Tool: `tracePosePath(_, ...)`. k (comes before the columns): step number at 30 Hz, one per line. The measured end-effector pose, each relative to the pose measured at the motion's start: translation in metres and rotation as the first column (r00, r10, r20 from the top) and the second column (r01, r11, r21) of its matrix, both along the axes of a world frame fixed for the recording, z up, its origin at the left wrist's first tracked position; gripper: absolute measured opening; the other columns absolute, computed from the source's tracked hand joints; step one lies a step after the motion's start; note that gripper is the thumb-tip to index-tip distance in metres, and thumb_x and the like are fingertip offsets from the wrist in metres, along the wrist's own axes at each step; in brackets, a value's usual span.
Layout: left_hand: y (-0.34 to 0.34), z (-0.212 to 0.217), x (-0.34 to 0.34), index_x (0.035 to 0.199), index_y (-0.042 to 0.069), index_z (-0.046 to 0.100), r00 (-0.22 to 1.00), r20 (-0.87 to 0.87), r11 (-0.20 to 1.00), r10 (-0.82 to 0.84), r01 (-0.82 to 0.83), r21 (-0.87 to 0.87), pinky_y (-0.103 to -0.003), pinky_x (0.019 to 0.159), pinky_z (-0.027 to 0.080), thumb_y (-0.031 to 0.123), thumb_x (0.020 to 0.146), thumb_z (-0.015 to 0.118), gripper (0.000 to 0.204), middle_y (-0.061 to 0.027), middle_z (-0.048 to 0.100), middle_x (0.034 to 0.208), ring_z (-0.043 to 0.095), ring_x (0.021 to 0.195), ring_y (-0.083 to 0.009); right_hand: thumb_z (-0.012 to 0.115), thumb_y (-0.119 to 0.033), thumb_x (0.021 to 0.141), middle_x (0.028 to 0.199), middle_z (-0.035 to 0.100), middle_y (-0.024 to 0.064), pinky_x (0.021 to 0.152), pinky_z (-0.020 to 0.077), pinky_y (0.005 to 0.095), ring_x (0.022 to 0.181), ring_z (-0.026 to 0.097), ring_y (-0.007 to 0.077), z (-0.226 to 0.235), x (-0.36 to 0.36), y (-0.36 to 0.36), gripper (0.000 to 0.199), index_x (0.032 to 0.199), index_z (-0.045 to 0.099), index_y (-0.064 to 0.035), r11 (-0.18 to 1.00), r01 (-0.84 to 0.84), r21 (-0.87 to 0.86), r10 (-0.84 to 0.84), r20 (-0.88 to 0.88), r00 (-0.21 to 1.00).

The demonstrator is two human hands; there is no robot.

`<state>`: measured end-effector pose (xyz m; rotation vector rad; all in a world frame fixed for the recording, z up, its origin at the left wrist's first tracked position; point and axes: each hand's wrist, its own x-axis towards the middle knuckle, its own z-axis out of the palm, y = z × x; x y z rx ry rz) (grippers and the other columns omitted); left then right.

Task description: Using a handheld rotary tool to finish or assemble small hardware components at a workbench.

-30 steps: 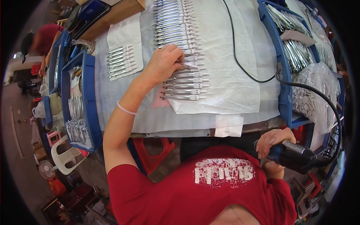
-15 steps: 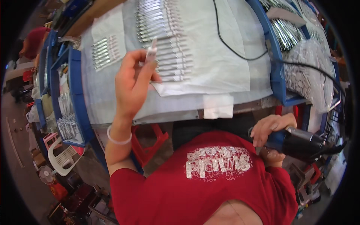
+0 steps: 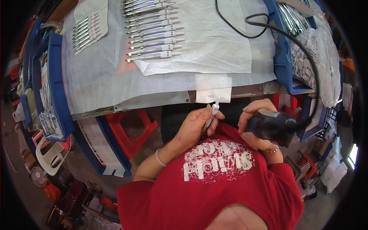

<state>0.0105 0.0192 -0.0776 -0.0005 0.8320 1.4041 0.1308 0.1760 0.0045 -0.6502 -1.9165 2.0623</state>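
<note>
My left hand point(image 3: 195, 124) is drawn in close to my chest, below the table edge, and pinches a slim silver metal piece point(image 3: 212, 114) with a white tip that points up. My right hand point(image 3: 256, 126) sits just to its right and grips a black handheld power tool point(image 3: 278, 126), whose black cord point(image 3: 303, 57) loops up over the table. A row of matching silver pieces point(image 3: 155, 36) lies side by side on a white sheet point(image 3: 214, 46) on the table.
A second small group of silver pieces point(image 3: 85, 32) rests on white cloth at the left. Blue bins point(image 3: 57, 84) with metal parts line the table's left side, another blue bin point(image 3: 281, 53) with bagged parts point(image 3: 312, 65) the right. A red stool point(image 3: 132, 132) stands under the table.
My left hand picked one silver piece from the row on the sheet, lifted it, and brought it down to my chest beside the power tool. The right hand stayed on the tool.
</note>
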Motion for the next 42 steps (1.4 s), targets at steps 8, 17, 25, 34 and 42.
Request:
tracePosePath(8, 0.007, -0.011, 0.003, 0.095, 0.003, 0.059, 0.914, 0.362, 0.983, 0.185, -0.177, -0.054, -0.020, 0.046, 0.033, 0.039, 0.099, 0.040, 0.041, -0.0012, 0.054, 0.067, 0.041, 0.048, -0.0066, 0.075, -0.003, 0.067, 0.091, 0.068, 0.0076, 0.079, 0.0477, 0.0247, 0.087, 0.062, 0.0100, -0.015, -0.013, -0.009, 0.042, 0.104, 0.054, 0.0008, 0.995, 0.047, -0.083, -0.026, 0.238, 0.971)
tracePosePath(17, 0.006, -0.009, 0.006, 0.096, 0.002, 0.058, 0.972, 0.140, 0.981, 0.190, -0.182, -0.069, -0.019, 0.045, 0.031, 0.036, 0.099, 0.040, 0.038, -0.0007, 0.050, 0.064, 0.038, 0.048, -0.0055, 0.075, -0.004, 0.069, 0.087, 0.067, 0.0079, 0.076, 0.0483, 0.0254, 0.081, 0.062, 0.0098, -0.018, -0.024, -0.006, 0.044, 0.107, 0.054, 0.0008, 0.995, -0.092, -0.028, 0.096, 0.341, 0.935)
tracePosePath(25, 0.008, -0.004, 0.002, 0.100, 0.002, 0.058, 0.979, 0.064, 0.976, 0.193, -0.185, -0.116, -0.019, 0.044, 0.030, 0.023, 0.098, 0.048, 0.025, 0.0003, 0.050, 0.067, 0.038, 0.048, -0.0046, 0.077, -0.009, 0.068, 0.085, 0.064, 0.0041, 0.071, 0.0472, 0.0226, 0.078, 0.058, 0.0062, -0.012, -0.052, 0.006, 0.044, 0.106, 0.056, 0.0002, 0.998, -0.053, -0.025, 0.059, 0.333, 0.941)
tracePosePath(34, 0.005, -0.006, 0.007, 0.098, 0.003, 0.061, 0.988, 0.072, 0.980, 0.138, -0.125, -0.156, -0.019, 0.041, 0.027, 0.022, 0.096, 0.050, 0.022, 0.0022, 0.050, 0.067, 0.038, 0.047, -0.0029, 0.075, -0.009, 0.069, 0.075, 0.063, 0.0044, 0.067, 0.0480, 0.0246, 0.070, 0.058, 0.0069, -0.010, -0.061, 0.005, 0.038, 0.101, 0.057, -0.0012, 0.996, -0.081, 0.019, 0.066, 0.410, 0.910)
tracePosePath(42, 0.006, -0.003, 0.002, 0.084, 0.001, 0.052, 0.986, 0.104, 0.985, 0.133, -0.119, -0.124, -0.022, 0.043, 0.028, 0.021, 0.099, 0.045, 0.025, -0.0009, 0.046, 0.063, 0.036, 0.046, -0.0066, 0.071, -0.002, 0.068, 0.099, 0.067, 0.0060, 0.064, 0.0456, 0.0200, 0.068, 0.056, 0.0047, -0.014, -0.061, 0.012, 0.043, 0.109, 0.058, 0.0029, 0.960, -0.233, 0.157, 0.146, 0.429, 0.892)
